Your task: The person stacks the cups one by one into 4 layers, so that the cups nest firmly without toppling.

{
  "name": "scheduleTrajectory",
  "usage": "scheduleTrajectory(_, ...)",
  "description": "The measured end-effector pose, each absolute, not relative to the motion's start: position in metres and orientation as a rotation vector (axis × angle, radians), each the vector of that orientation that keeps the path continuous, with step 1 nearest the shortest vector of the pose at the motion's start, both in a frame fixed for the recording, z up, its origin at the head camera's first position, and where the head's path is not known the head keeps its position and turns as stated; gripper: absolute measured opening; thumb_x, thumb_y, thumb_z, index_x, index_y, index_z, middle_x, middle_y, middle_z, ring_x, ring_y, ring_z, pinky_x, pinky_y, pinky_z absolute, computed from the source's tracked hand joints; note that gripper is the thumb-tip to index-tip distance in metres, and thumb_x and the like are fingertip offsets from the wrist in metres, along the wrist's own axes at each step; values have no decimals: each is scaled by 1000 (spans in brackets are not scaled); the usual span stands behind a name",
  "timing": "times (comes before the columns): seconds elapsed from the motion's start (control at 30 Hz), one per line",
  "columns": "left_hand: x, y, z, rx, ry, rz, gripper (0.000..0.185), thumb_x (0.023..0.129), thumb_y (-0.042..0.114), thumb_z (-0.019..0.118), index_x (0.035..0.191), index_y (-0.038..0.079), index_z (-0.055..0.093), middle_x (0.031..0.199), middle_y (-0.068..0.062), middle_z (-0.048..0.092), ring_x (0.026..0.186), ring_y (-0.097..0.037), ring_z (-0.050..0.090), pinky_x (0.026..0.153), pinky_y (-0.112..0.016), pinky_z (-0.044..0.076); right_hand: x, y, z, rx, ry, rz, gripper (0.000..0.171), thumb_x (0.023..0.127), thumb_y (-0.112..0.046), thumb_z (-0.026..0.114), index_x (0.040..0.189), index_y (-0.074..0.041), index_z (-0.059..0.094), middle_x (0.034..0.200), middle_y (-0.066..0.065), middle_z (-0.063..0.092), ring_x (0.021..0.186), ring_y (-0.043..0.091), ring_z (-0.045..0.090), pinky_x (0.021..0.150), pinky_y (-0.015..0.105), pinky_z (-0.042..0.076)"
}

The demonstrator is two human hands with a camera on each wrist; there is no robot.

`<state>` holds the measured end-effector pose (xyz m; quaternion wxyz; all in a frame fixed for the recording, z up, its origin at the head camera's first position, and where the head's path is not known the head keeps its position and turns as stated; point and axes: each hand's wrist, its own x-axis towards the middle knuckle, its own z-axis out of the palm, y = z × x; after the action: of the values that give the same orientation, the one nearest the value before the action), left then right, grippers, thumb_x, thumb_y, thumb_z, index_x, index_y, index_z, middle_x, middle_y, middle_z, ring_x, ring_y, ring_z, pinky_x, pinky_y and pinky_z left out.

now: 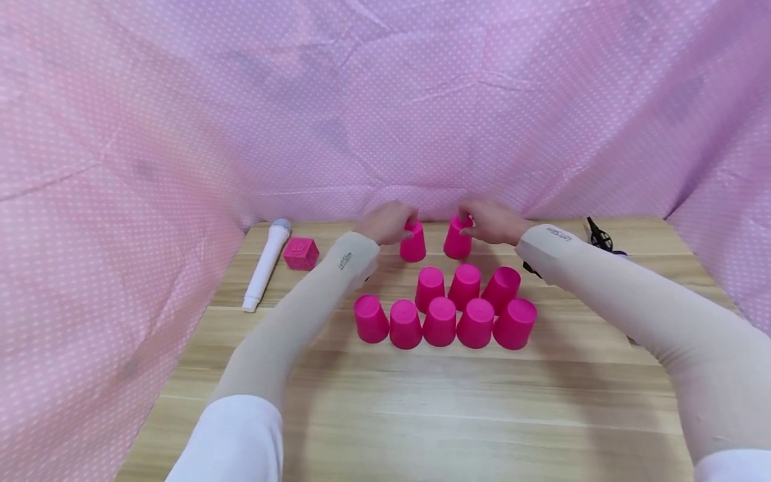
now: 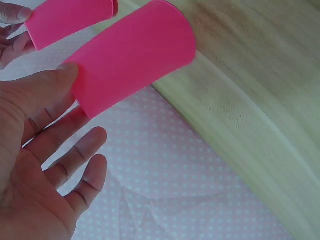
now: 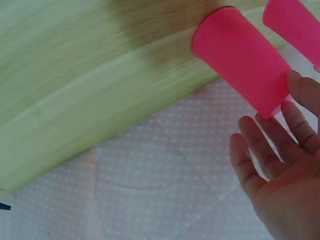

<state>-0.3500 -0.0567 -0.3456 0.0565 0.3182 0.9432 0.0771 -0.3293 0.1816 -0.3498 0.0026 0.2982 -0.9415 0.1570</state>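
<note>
Several pink cups (image 1: 440, 321) stand upside down on the wooden table (image 1: 421, 408) in a front row, and three more (image 1: 465, 286) stand in a row behind them. Farther back stand two more inverted cups. My left hand (image 1: 388, 224) is at the left cup (image 1: 413, 244). In the left wrist view its thumb (image 2: 62, 75) touches that cup (image 2: 132, 55) near the top, the other fingers spread and off it. My right hand (image 1: 490, 224) is at the right cup (image 1: 458, 241). Its fingertips (image 3: 300, 87) touch the top of the cup (image 3: 242, 55), the fingers straight.
A white toy microphone (image 1: 265, 264) and a pink cube (image 1: 300, 254) lie at the table's back left. A black object (image 1: 599, 235) sits at the back right edge. Pink dotted cloth (image 1: 385, 100) hangs behind and on both sides.
</note>
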Motion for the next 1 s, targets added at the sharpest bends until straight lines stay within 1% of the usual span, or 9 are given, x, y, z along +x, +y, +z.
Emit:
scheduleTrajectory(0.13, -355, -51, -347, 962, 2873, 243, 11, 85, 13, 70, 88, 13, 59, 80, -1, 57, 76, -15, 52, 68, -25, 44, -336, 182, -354, 905, -2974, 521, 21, 80, -7, 74, 92, 0, 59, 86, 12, 59, 83, 29, 54, 78, 43, 45)
scheduleTrajectory(0.23, -356, -47, -346, 929, 2883, 265, 11, 85, 10, 70, 90, 12, 61, 81, -1, 58, 78, -16, 53, 69, -25, 44, -338, 181, -354, 896, -2965, 530, 20, 80, -7, 75, 92, 0, 60, 87, 13, 60, 87, 31, 55, 80, 44, 45)
scheduleTrajectory(0.4, -355, -45, -342, 895, 2890, 284, 12, 83, 10, 72, 90, 12, 63, 82, -1, 58, 79, -17, 53, 69, -25, 45, -340, 177, -354, 864, -2979, 500, 20, 80, -12, 76, 89, -3, 61, 87, 11, 61, 91, 32, 57, 82, 43, 45)
scheduleTrajectory(0.53, -354, -45, -339, 868, 2876, 294, 12, 84, 10, 72, 94, 11, 64, 84, 0, 58, 81, -16, 53, 69, -25, 45, -340, 172, -354, 855, -2987, 507, 19, 80, -14, 77, 89, -4, 64, 86, 9, 62, 86, 29, 57, 78, 42, 45)
scheduleTrajectory(0.63, -355, -46, -338, 857, 2866, 297, 14, 85, 11, 71, 97, 11, 65, 86, -1, 58, 82, -16, 54, 69, -24, 46, -341, 169, -353, 855, -2986, 540, 18, 79, -12, 77, 90, -3, 66, 86, 9, 63, 82, 27, 55, 77, 41, 45)
scheduleTrajectory(0.83, -359, -48, -343, 835, 2857, 342, 21, 84, 15, 73, 102, 10, 65, 89, 0, 58, 83, -16, 54, 69, -25, 46, -340, 167, -351, 877, -3018, 549, 18, 80, -9, 75, 94, -2, 66, 89, 10, 63, 84, 27, 54, 80, 42, 44)
scheduleTrajectory(0.9, -360, -49, -346, 858, 2860, 325, 22, 84, 18, 74, 102, 10, 65, 90, 0, 58, 84, -16, 54, 72, -26, 46, -338, 168, -350, 914, -3012, 540, 19, 80, -8, 75, 95, -1, 65, 90, 11, 63, 86, 29, 55, 81, 43, 44)
scheduleTrajectory(1.0, -356, -51, -347, 920, 2867, 255, 29, 84, 24, 73, 107, 10, 65, 96, -1, 58, 91, -17, 53, 78, -28, 45, -332, 171, -345, 991, -2966, 550, 19, 81, -6, 73, 97, 1, 65, 92, 12, 64, 89, 30, 58, 83, 44, 44)
